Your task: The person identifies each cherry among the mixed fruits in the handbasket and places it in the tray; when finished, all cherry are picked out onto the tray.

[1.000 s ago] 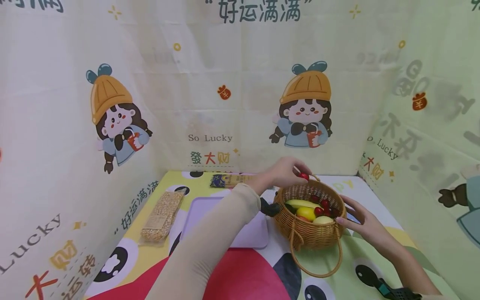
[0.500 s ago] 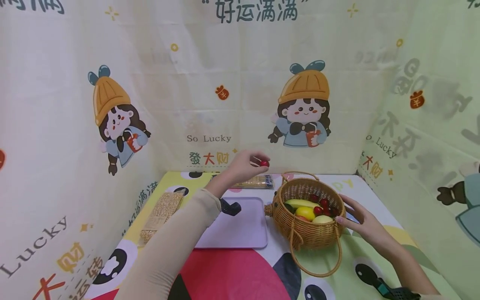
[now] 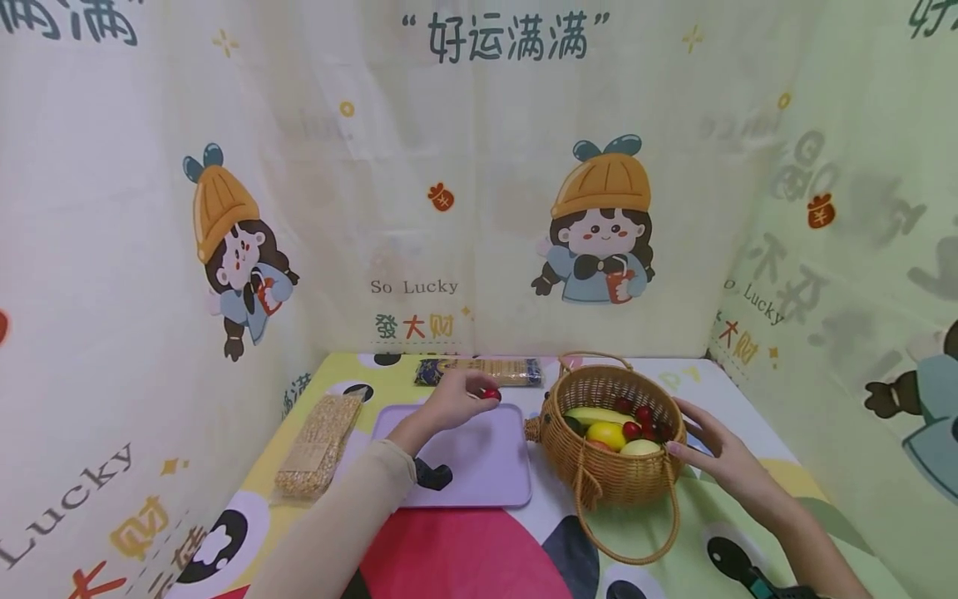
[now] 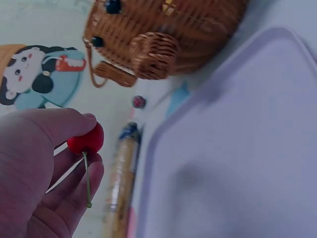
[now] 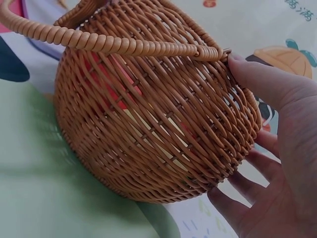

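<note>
My left hand (image 3: 458, 401) pinches a red cherry (image 4: 87, 139) between thumb and fingers, its green stem hanging down. The hand is above the far part of a lilac tray (image 3: 479, 466), which has nothing on it. To the right stands a round wicker basket (image 3: 599, 478) with a banana (image 3: 599, 416), a yellow lemon (image 3: 608, 434), a pale round fruit (image 3: 640, 448) and several cherries (image 3: 632, 430) inside. My right hand (image 3: 714, 449) holds the basket's right side, thumb (image 5: 247, 69) at the rim by the handle and fingers against the woven wall.
A clear bag of grain (image 3: 318, 449) lies left of the tray. Behind the tray lies a long packet (image 3: 479, 371) with dark blue ends. One basket handle (image 3: 662, 549) hangs down in front; the other stands up behind. Patterned cloth walls enclose the table.
My left hand has carried the cherry left from above the basket, then down over the tray. The right hand stays at the basket's side. The head view has tilted slightly.
</note>
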Demonstrator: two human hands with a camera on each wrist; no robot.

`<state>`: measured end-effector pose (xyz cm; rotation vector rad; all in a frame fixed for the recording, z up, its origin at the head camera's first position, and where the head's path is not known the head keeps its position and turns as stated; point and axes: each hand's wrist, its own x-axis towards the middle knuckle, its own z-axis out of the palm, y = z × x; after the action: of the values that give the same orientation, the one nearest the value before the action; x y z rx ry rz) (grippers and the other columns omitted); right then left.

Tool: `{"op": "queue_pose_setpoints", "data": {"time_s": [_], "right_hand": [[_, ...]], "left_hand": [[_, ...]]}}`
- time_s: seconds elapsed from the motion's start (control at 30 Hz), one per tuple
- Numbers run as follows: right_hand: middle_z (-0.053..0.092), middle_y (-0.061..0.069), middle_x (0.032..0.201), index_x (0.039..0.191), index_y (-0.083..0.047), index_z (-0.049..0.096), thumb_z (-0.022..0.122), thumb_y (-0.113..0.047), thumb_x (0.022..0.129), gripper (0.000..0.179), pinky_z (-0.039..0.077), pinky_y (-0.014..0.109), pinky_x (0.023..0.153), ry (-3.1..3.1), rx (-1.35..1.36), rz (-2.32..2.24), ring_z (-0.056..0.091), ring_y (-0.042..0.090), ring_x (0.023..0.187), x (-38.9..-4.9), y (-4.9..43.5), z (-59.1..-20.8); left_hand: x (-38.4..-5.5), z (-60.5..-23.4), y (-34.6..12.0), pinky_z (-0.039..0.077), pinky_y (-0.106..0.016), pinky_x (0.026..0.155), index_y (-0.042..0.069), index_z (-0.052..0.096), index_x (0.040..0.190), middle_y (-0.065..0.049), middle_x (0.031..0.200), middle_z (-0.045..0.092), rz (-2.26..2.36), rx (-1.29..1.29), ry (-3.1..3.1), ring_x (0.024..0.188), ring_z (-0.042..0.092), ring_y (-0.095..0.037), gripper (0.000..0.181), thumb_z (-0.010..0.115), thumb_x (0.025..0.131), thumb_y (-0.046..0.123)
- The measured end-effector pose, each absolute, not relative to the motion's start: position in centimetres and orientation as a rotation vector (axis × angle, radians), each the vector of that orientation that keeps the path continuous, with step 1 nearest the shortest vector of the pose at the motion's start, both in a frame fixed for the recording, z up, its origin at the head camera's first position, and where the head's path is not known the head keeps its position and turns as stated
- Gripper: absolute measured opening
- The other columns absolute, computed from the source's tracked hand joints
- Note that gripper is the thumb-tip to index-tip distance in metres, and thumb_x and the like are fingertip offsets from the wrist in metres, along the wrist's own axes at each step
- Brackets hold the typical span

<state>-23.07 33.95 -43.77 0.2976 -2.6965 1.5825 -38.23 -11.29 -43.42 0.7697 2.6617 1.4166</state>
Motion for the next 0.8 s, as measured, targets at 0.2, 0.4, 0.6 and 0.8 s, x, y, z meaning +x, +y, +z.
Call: {"op": "queue_pose_setpoints", "data": {"time_s": [0.2, 0.4, 0.6, 0.8], "right_hand": [[0.022, 0.025, 0.183, 0.179, -0.018, 0.02, 0.064, -0.027, 0.114, 0.079, 0.041, 0.083, 0.116, -2.692, 0.282, 1.577, 0.022, 0.061, 0.164, -23.0, 34.0, -44.1], [0.022, 0.025, 0.183, 0.179, -0.019, 0.02, 0.064, -0.027, 0.114, 0.079, 0.041, 0.084, 0.115, -2.693, 0.27, 1.574, 0.022, 0.061, 0.164, -23.1, 34.1, -44.2], [0.023, 0.025, 0.183, 0.179, -0.02, 0.021, 0.064, -0.027, 0.114, 0.079, 0.041, 0.083, 0.116, -2.69, 0.262, 1.577, 0.022, 0.06, 0.164, -23.0, 34.0, -44.2], [0.023, 0.024, 0.183, 0.179, -0.02, 0.021, 0.065, -0.028, 0.114, 0.079, 0.042, 0.084, 0.115, -2.692, 0.251, 1.571, 0.022, 0.061, 0.164, -23.0, 34.0, -44.3]], "left_hand": [[-37.8, -46.7, -11.5, 0.064, -0.041, 0.094, 0.007, 0.082, 0.122, -0.005, 0.114, 0.084, 1.368, 0.735, 2.671, 0.106, 0.079, -0.022, 0.028, 0.087, 0.096, 0.016], [-37.5, -48.0, -11.3, 0.064, -0.041, 0.094, 0.005, 0.082, 0.121, -0.005, 0.113, 0.083, 1.356, 0.707, 2.672, 0.104, 0.079, -0.022, 0.028, 0.088, 0.095, 0.012], [-37.4, -48.9, -11.0, 0.064, -0.035, 0.089, 0.004, 0.082, 0.12, -0.007, 0.11, 0.083, 1.373, 0.715, 2.664, 0.101, 0.078, -0.021, 0.027, 0.087, 0.094, 0.008], [-37.5, -49.9, -11.0, 0.064, -0.036, 0.092, 0.007, 0.083, 0.118, -0.005, 0.108, 0.082, 1.349, 0.669, 2.68, 0.1, 0.076, -0.019, 0.025, 0.087, 0.093, 0.007]]}}
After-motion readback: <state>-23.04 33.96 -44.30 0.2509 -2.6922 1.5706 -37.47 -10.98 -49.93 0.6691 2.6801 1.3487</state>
